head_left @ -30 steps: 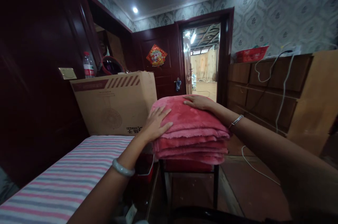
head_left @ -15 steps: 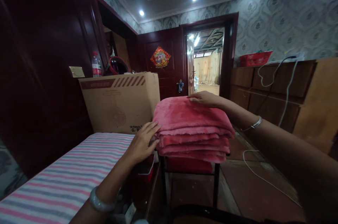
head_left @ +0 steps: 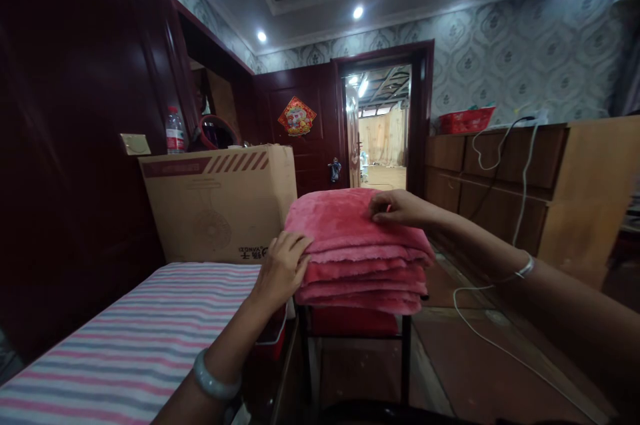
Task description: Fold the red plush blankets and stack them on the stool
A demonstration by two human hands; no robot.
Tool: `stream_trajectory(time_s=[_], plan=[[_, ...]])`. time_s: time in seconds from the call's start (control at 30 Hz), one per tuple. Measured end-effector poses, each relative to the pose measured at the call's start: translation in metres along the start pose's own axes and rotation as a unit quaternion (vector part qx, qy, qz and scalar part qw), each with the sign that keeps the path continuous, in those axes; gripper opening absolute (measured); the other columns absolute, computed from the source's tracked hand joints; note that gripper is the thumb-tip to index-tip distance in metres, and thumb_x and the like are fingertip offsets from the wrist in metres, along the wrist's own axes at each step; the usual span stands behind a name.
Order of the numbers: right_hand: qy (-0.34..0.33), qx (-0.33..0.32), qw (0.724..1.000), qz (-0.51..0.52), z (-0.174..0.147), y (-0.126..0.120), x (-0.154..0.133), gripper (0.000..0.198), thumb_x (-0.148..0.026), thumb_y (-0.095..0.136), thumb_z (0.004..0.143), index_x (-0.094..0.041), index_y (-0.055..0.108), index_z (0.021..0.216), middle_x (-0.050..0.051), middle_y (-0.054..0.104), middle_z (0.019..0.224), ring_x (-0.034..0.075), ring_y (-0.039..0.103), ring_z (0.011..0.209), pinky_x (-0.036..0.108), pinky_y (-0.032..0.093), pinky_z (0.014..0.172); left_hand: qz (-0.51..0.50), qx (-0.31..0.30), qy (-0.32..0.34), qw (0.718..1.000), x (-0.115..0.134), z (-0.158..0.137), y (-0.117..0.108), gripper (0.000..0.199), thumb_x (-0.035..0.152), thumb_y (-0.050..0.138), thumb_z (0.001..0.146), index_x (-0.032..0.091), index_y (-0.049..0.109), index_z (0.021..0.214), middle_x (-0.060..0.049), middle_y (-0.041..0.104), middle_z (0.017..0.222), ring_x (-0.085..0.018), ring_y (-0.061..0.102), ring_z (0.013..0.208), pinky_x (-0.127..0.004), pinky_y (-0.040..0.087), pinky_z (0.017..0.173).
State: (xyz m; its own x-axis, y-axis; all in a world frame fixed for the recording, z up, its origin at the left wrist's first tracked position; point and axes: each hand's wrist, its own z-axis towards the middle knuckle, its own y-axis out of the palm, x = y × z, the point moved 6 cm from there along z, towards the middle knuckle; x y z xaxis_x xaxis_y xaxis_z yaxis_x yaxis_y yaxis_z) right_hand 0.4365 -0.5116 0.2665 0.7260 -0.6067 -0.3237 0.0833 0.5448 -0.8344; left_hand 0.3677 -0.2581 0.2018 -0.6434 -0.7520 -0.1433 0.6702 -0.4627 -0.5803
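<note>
A thick pink plush blanket (head_left: 345, 221), folded into a stack of several layers, lies on a chair with a red seat (head_left: 355, 321) and a black frame. My left hand (head_left: 283, 265) rests against the blanket's near left corner, its fingers bent loosely over the edge and apart from the thumb. Over the top right of the stack is my right hand (head_left: 400, 208), fingers curled in and thumb drawn towards them like a pinch. Whatever may be between those fingertips is too small to make out.
At left a bed or bench with a striped cover (head_left: 125, 338) runs beside the chair. A large cardboard box (head_left: 215, 211) stands behind it, a plastic bottle (head_left: 175, 131) near its top. Wooden cabinets (head_left: 510, 171) line the right, and a white cable (head_left: 505, 325) crosses the floor.
My right hand has gone from lying flat on the blanket's far edge to a curled shape nearer me. The left hand stays at the left corner. The view has shifted slightly.
</note>
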Motion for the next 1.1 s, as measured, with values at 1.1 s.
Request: stream_trajectory(time_s=[1.1], plan=[[0.031, 0.019, 0.959, 0.280, 0.050, 0.026, -0.001, 0.046, -0.060, 0.065, 0.079, -0.015, 0.064, 0.074, 0.002, 0.062, 0.065, 0.010, 0.050, 0.050, 0.022, 0.038, 0.047, 0.073, 0.001, 0.068, 0.995, 0.016, 0.002, 0.015, 0.022, 0.008, 0.050, 0.091, 0.017, 0.064, 0.106, -0.007, 0.063, 0.095, -0.023, 0.053, 0.088, -0.037, 0.044, 0.075]])
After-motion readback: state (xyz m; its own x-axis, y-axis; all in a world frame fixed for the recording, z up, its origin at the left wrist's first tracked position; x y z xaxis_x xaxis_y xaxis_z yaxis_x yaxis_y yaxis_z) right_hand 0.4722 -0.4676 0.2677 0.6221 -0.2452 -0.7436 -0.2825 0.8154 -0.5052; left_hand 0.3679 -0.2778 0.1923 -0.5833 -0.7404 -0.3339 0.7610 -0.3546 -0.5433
